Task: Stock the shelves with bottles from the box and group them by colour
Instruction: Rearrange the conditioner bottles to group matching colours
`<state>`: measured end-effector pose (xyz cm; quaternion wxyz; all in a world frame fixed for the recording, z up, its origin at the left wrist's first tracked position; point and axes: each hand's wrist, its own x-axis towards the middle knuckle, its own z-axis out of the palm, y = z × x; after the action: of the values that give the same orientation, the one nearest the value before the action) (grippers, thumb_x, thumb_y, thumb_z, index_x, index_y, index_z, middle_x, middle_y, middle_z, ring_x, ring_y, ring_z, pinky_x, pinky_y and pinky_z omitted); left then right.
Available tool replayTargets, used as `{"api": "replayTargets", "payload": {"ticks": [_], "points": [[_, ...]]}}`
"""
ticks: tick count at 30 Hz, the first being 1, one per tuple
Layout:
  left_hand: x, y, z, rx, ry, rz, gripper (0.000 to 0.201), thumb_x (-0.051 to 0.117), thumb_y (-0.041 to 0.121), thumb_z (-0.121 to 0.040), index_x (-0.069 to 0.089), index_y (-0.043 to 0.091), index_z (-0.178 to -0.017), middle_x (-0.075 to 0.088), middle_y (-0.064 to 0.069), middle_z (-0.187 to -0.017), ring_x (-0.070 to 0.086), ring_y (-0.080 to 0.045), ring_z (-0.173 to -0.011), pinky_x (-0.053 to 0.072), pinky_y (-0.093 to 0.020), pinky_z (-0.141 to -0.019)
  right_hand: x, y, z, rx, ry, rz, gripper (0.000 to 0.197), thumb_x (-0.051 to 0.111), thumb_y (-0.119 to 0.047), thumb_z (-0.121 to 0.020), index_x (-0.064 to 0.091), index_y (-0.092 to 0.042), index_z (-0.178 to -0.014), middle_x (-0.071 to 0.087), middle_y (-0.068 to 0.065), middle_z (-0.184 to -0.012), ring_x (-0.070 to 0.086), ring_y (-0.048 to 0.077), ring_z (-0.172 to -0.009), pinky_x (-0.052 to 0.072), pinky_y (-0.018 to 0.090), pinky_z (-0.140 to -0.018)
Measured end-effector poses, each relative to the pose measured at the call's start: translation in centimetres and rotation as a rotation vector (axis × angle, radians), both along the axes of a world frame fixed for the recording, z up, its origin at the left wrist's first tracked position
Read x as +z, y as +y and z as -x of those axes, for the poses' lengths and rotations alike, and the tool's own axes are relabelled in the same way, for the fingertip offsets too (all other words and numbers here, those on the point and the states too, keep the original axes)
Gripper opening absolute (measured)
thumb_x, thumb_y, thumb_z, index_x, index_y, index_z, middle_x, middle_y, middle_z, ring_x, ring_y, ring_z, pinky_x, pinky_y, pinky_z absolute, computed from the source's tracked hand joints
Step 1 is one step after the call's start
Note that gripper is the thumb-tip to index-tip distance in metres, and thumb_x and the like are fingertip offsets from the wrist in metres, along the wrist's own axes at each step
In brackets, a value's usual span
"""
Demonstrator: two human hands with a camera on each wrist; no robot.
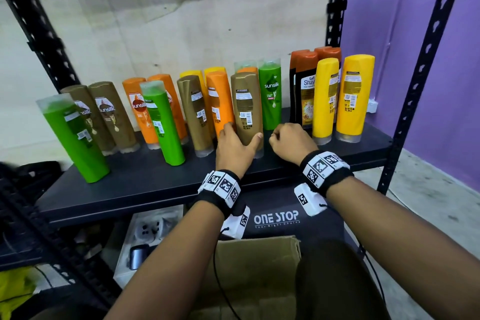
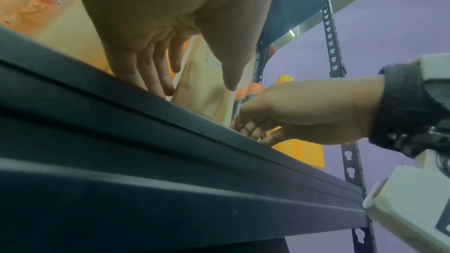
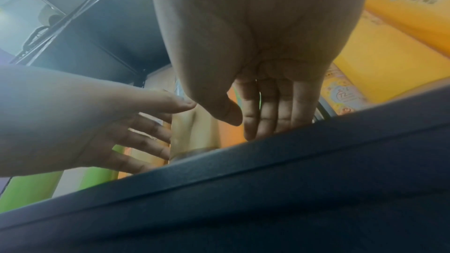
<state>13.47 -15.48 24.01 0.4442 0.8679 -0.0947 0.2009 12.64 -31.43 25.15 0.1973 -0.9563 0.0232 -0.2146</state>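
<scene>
The left hand (image 1: 235, 149) is gripping a brown bottle (image 1: 246, 109) standing upright near the front edge of the shelf (image 1: 145, 187), fingers and thumb wrapped round its lower part. The right hand (image 1: 291, 141) is hovering just beside it, fingers loosely curled and holding nothing, while the cardboard box (image 1: 257, 262) is sitting below the shelf's front edge.

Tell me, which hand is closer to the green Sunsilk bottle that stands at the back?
The right hand. It hangs just in front of the green Sunsilk bottle, slightly to its right, not touching it. The left hand is farther left, around the brown bottle.
</scene>
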Motion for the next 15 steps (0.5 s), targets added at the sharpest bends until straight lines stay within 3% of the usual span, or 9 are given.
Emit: {"api": "replayTargets", "payload": {"ticks": [3,6,8,11,15], "points": [[0.1,-0.1,-0.4,-0.010,-0.010,0.016,0.067,0.075,0.044,-0.087,0.043,0.012,-0.137,0.054,-0.011,-0.138,0.051,-0.030,-0.127,0.044,-0.041,-0.103,0.1,0.1,-0.3,-0.001,0.027,0.010,0.029,0.052,-0.029,-0.097,0.071,-0.007,-0.102,0.068,0.016,-0.103,0.065,0.032,-0.092,0.055,0.037,-0.077],[-0.1,0.1,-0.7,0.003,-0.004,-0.002,0.067,0.077,0.046,-0.085,0.048,0.011,-0.134,0.051,-0.011,-0.134,0.049,-0.030,-0.126,0.042,-0.038,-0.102,0.3,0.0,-0.8,0.006,0.041,-0.024,0.028,0.053,-0.030,-0.097,0.070,-0.009,-0.105,0.068,0.015,-0.105,0.064,0.031,-0.093,0.056,0.039,-0.080],[-0.3,0.3,-0.6,0.009,-0.004,-0.004,0.066,0.076,0.049,-0.085,0.050,0.011,-0.133,0.048,-0.011,-0.132,0.047,-0.029,-0.125,0.040,-0.036,-0.104,0.6,0.1,-1.3,0.019,0.035,-0.082,0.030,0.054,-0.030,-0.096,0.065,-0.009,-0.114,0.064,0.015,-0.115,0.063,0.032,-0.103,0.054,0.042,-0.089],[-0.6,1.1,-0.4,0.010,-0.010,0.033,0.064,0.075,0.050,-0.086,0.052,0.013,-0.133,0.046,-0.009,-0.130,0.049,-0.027,-0.124,0.042,-0.036,-0.107,1.2,0.6,-2.5,0.060,0.042,-0.186,0.045,0.057,-0.032,-0.096,0.051,-0.010,-0.136,0.054,0.015,-0.136,0.054,0.032,-0.124,0.046,0.042,-0.106],[-0.7,2.1,-0.5,-0.008,-0.019,0.060,0.062,0.075,0.048,-0.087,0.052,0.015,-0.134,0.053,-0.007,-0.130,0.054,-0.025,-0.122,0.046,-0.039,-0.106,1.9,1.5,-3.9,0.112,0.013,-0.312,0.069,0.059,-0.035,-0.098,0.026,-0.018,-0.155,0.043,0.014,-0.152,0.046,0.032,-0.138,0.038,0.047,-0.115]]}}
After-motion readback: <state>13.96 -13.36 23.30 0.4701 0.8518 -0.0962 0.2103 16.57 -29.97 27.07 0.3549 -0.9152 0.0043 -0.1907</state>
